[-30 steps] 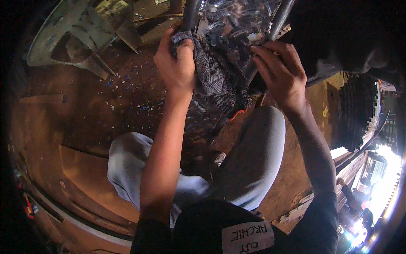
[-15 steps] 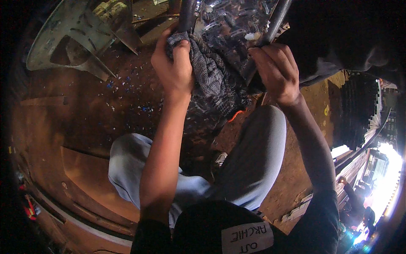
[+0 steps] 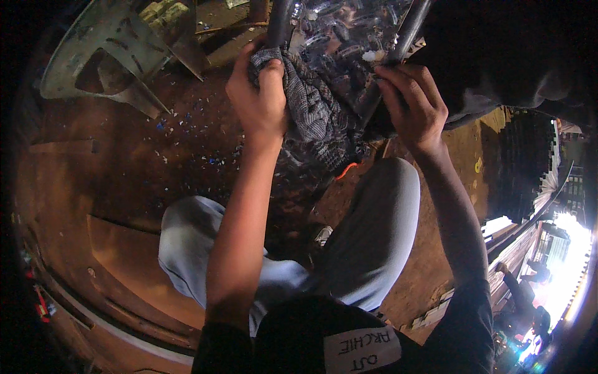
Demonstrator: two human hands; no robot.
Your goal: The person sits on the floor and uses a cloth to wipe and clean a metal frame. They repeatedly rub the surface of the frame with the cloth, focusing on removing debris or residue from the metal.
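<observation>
My left hand is wrapped round a grey woven cloth at the lower end of a dark round bar, its thumb pressing on the fabric. From there the cloth hangs in folds toward my knees. My right hand has its fingers curled against a second dark bar; its grip is partly hidden. Between the bars lies a mass of clear, shiny plastic pieces. Below the cloth an orange-red strip shows.
A worn, pale plastic chair lies at the far left. Small white and blue chips litter the brown floor. A flat brown board is beside my left knee. Dark fabric fills the far right; people appear near the bright opening.
Both hands have shifted very slightly to the right in the picture, along with the bars and cloth. Their holds look the same.
</observation>
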